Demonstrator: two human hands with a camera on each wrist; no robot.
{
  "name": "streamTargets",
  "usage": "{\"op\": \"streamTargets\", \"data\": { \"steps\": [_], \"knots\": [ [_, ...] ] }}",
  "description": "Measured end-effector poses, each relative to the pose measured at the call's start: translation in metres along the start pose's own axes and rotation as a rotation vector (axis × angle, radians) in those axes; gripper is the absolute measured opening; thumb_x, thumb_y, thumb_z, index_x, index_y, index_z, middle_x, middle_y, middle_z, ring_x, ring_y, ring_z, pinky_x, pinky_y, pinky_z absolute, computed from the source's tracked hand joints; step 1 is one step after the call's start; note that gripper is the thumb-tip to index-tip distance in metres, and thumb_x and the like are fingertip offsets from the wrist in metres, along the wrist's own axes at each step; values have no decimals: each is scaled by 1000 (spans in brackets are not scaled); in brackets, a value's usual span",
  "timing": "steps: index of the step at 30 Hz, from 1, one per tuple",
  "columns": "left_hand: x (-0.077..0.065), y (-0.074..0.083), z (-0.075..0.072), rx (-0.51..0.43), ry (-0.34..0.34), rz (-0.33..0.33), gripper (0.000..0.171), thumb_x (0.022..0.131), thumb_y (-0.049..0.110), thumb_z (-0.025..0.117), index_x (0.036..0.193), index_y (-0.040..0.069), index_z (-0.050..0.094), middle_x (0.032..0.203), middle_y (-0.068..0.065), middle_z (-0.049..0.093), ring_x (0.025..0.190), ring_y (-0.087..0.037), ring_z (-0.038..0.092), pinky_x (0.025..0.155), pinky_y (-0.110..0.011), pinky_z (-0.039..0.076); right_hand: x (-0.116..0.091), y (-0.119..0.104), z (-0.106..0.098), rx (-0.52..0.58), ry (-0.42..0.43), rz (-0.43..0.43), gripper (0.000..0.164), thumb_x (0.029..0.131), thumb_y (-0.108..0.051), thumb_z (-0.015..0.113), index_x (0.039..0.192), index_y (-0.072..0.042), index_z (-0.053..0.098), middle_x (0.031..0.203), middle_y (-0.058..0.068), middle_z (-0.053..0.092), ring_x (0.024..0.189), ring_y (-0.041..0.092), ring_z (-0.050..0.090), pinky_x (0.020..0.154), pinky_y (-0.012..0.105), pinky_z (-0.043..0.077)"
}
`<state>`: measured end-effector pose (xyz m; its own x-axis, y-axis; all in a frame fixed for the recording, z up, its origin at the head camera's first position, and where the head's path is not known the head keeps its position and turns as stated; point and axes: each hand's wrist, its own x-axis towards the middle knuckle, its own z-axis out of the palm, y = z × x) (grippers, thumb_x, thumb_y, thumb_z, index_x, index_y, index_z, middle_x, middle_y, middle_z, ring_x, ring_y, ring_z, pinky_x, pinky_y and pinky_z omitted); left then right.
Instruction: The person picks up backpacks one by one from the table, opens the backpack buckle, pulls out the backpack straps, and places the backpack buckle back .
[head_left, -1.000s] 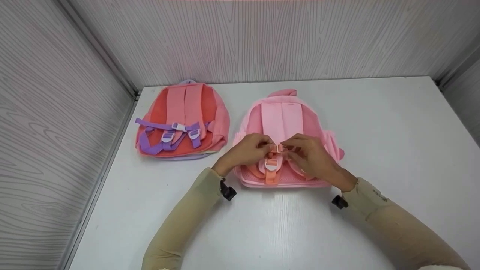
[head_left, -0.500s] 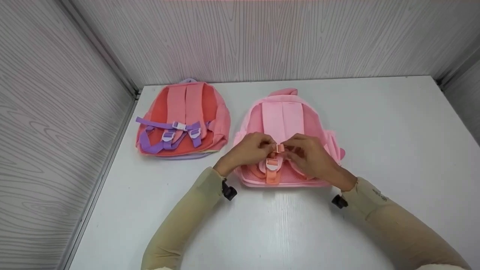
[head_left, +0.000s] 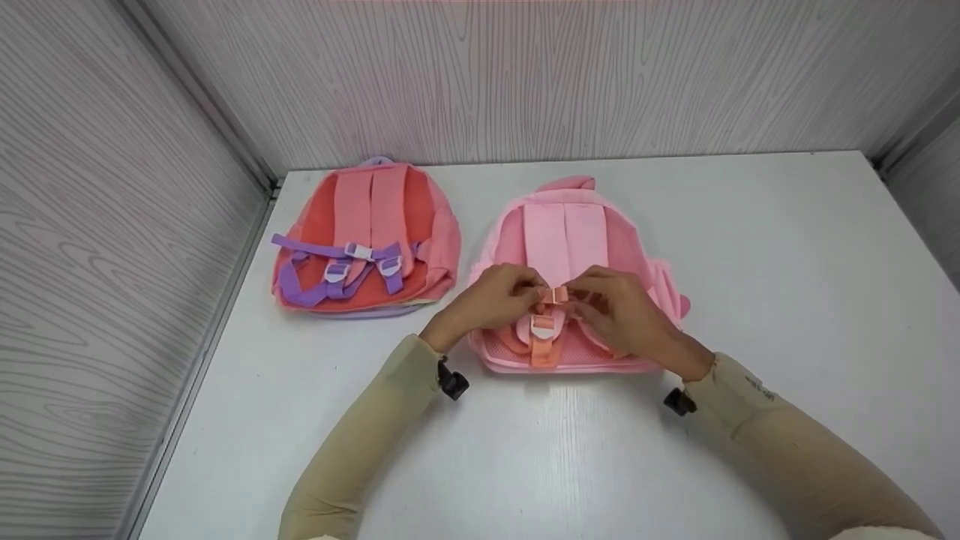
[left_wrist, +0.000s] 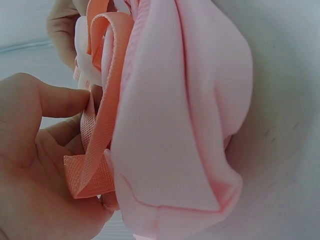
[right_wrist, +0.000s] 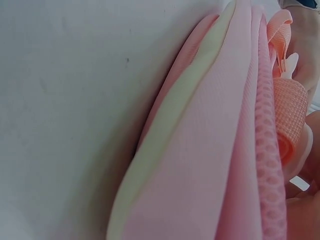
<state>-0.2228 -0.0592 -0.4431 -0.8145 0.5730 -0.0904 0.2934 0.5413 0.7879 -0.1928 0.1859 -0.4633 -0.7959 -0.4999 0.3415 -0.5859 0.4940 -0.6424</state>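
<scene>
A pink backpack (head_left: 511,244) lies with its shoulder straps facing up. Over its lower middle, both hands work at a small chest buckle (head_left: 555,295) with orange webbing. My left hand (head_left: 495,298) pinches the orange strap (left_wrist: 102,125) on the buckle's left, thumb against fingers; a loop of webbing hangs by the palm in the left wrist view. On the other side, my right hand (head_left: 626,309) pinches the buckle's right end with thumb and forefinger. Part of the buckle is covered by the fingertips. Below it sits a white strap adjuster (head_left: 543,330).
A second backpack (head_left: 442,244), coral with purple webbing and a white buckle (head_left: 359,252), lies to the left, straps up. Both bags rest on a white table (head_left: 780,285). A grey wood-grain wall (head_left: 525,82) stands behind, and another panel (head_left: 97,225) rises at the left.
Both hands keep their grip at the buckle. It has shifted very slightly left since half a second ago, along with the left hand. The backpacks lie as before.
</scene>
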Motion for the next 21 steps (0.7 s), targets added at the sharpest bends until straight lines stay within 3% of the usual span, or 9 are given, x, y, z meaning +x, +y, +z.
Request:
{"op": "streamTargets", "data": {
  "steps": [10,21],
  "knots": [
    [4,0,4,16,12,27,22,107,15,61,114,4,78,94,-5,74,83,-12,62,77,-24,49,0,0,1,-8,3,14,24,95,-10,81,120,-9,82,101,4,76,86,14,69,75,27,59],
    [2,4,3,-8,-3,8,21,108,16,60,114,7,77,95,-3,72,85,-14,62,79,-26,52,1,0,2,3,3,14,25,96,-8,80,121,-9,81,103,3,76,85,14,68,74,26,58]
  ]
}}
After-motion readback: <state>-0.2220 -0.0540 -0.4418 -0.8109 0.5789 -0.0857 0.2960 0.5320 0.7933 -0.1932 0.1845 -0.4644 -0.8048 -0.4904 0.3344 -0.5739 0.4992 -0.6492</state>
